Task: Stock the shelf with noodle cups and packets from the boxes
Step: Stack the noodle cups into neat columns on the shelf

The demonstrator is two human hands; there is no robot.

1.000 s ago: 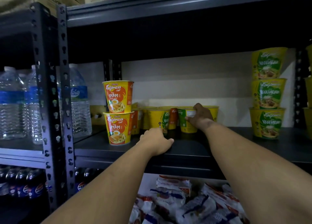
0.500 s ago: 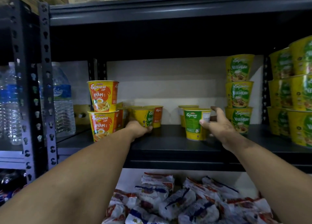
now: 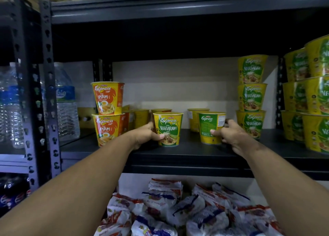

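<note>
Both bare arms reach forward. The left hand and the right hand each curl fingers around something, thumbs in front.

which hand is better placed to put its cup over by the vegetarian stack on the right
Right, probably. The right hand grips the green-sided cup just beside the vegetarian stack. The left hand holds its vegetarian cup farther off and would have to cross over.

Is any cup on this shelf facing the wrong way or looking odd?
Yes. The cup in the right hand shows its green back panel, while the cup in the left hand and the stacks show their front labels. Nothing looks spilled or damaged.
</note>
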